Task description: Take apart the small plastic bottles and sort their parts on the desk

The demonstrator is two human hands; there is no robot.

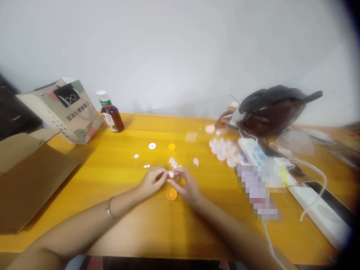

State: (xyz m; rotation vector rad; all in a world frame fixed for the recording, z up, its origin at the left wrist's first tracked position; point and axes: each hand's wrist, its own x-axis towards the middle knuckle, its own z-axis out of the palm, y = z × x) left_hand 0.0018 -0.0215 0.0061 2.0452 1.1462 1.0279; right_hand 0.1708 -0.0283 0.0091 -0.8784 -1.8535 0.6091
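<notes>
My left hand [152,182] and my right hand [187,185] meet over the middle of the yellow table [118,195]. Their fingertips pinch together a small white round piece [171,174]. Just below the hands lies an orange round cap [172,194]. More small white pieces [173,162] lie just beyond the fingers. A white disc [152,146] and a yellow disc [171,146] lie further back. A metal bracelet [108,208] circles my left wrist.
A paper gift bag [64,110] and a dark drink bottle [111,112] stand at the back left, a cardboard box [26,176] at the left edge. A heap of pale pink pieces [225,150], a power strip [253,152], a black bag [274,108] and cables crowd the right.
</notes>
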